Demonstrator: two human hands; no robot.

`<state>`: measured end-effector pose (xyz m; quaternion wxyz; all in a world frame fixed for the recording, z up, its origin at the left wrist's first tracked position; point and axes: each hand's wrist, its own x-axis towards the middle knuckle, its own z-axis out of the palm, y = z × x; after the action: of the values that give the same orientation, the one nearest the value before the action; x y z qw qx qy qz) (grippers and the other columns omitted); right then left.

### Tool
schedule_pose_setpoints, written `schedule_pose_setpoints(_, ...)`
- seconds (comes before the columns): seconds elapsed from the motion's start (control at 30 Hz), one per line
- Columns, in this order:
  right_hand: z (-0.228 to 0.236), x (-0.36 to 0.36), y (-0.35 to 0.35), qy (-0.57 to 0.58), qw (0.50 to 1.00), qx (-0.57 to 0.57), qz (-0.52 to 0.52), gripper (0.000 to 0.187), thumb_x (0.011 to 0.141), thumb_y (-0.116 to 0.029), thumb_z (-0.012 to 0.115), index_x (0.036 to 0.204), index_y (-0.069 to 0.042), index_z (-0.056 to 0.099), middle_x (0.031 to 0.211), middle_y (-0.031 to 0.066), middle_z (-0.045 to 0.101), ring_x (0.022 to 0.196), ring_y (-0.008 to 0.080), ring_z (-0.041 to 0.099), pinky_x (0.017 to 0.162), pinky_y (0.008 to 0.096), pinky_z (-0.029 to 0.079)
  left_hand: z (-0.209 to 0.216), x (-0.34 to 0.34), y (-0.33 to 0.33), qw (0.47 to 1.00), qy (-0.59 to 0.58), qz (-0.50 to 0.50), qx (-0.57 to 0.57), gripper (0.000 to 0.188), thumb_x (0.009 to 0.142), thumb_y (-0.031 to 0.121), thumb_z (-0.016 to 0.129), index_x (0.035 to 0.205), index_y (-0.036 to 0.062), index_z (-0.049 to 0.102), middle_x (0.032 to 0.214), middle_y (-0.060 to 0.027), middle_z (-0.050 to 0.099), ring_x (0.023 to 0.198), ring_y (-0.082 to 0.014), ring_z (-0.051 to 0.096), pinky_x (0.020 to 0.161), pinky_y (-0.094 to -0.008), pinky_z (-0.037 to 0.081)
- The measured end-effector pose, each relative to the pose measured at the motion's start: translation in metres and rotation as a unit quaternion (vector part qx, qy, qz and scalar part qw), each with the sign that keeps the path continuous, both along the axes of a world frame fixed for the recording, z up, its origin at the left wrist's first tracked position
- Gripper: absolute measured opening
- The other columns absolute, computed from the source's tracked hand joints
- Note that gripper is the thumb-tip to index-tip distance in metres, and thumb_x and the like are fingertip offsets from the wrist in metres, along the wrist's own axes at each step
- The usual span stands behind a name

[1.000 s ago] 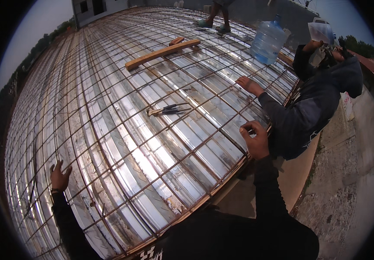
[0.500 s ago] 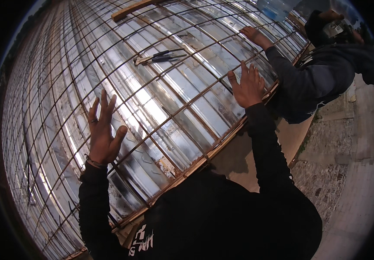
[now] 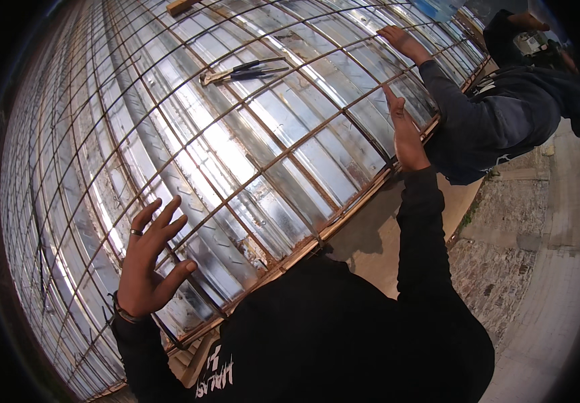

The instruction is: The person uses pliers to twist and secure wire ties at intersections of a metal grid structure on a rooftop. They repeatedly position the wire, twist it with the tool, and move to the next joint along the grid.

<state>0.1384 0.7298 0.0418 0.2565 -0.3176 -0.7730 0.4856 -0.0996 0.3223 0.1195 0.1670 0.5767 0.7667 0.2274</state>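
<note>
My left hand [image 3: 150,265] is raised over the steel bar mesh [image 3: 258,172] with its fingers spread and nothing in it; a ring and a wristband show on it. My right hand [image 3: 407,138] is above the mesh's near edge, turned edge-on, fingers stretched out and apparently holding nothing. Whether either hand touches the bars is hard to tell. Beyond and between them, a pair of pincers [image 3: 244,72] with dark handles lies on the mesh, over shiny ribbed metal sheets [image 3: 273,242].
A co-worker [image 3: 505,121] in dark clothes leans in at the right, one hand [image 3: 404,43] over the mesh. A wooden piece [image 3: 181,7] lies at the far side. Wooden edging [image 3: 344,225] borders the sheets. Past it, lower down, lies rough ground [image 3: 498,269].
My left hand has moved down and toward me, fingers still spread. My right hand has turned from palm-forward to edge-on and shifted slightly right. The pincers stay on the mesh.
</note>
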Motion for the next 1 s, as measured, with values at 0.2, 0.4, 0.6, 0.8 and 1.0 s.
schedule_pose_setpoints(0.2, 0.007, 0.054, -0.016, 0.322, 0.907, 0.007, -0.27, 0.045, 0.104, -0.037, 0.042, 0.094, 0.002, 0.061, 0.085, 0.0107, 0.065, 0.079, 0.0182, 0.062, 0.077, 0.0309, 0.048, 0.035, 0.026, -0.05, 0.961, -0.25, 0.095, 0.072, 0.059, 0.078, 0.049, 0.07, 0.105, -0.0029, 0.066, 0.106, -0.0206, 0.069, 0.096, -0.0307, 0.064, 0.085, -0.0385, 0.046)
schedule_pose_setpoints(0.4, -0.071, 0.13, -0.112, 0.001, 0.963, -0.136, -0.231, 0.038, 0.103, -0.032, 0.047, 0.079, -0.003, 0.052, 0.072, 0.0023, 0.051, 0.065, 0.0117, 0.045, 0.063, 0.0295, 0.041, -0.007, 0.071, -0.117, 0.752, -0.504, 0.195, -0.377, 0.059, 0.094, 0.055, 0.054, 0.086, -0.0014, 0.068, 0.077, -0.012, 0.068, 0.068, -0.0171, 0.062, 0.066, -0.0276, 0.048)
schedule_pose_setpoints(0.6, -0.16, 0.227, -0.203, -0.426, 0.733, -0.454, 0.275, 0.056, 0.102, -0.043, 0.046, 0.143, -0.004, 0.042, 0.124, 0.0122, 0.055, 0.107, 0.0166, 0.056, 0.092, 0.0298, 0.047, -0.097, 0.149, -0.15, 0.736, -0.477, 0.262, -0.402, 0.056, 0.093, 0.054, 0.054, 0.094, 0.0004, 0.068, 0.085, -0.0123, 0.069, 0.075, -0.0192, 0.064, 0.071, -0.0298, 0.049)
schedule_pose_setpoints(0.8, -0.109, 0.142, -0.221, -0.266, 0.69, -0.671, -0.052, 0.058, 0.101, -0.047, 0.045, 0.14, -0.005, 0.042, 0.129, 0.0096, 0.055, 0.108, 0.0184, 0.057, 0.092, 0.033, 0.048, -0.135, 0.168, -0.173, 0.7, -0.542, 0.279, -0.371, 0.054, 0.093, 0.054, 0.054, 0.101, 0.0022, 0.068, 0.093, -0.0125, 0.07, 0.082, -0.0213, 0.065, 0.075, -0.0319, 0.051)
schedule_pose_setpoints(1.0, -0.115, 0.147, -0.211, -0.284, 0.725, -0.628, 0.014, 0.057, 0.101, -0.047, 0.044, 0.14, -0.005, 0.043, 0.129, 0.0094, 0.055, 0.108, 0.0181, 0.057, 0.092, 0.0331, 0.048, -0.169, 0.168, -0.178, 0.591, -0.676, 0.336, -0.285, 0.053, 0.093, 0.053, 0.054, 0.108, 0.004, 0.068, 0.101, -0.0128, 0.07, 0.089, -0.0233, 0.067, 0.08, -0.0341, 0.052)
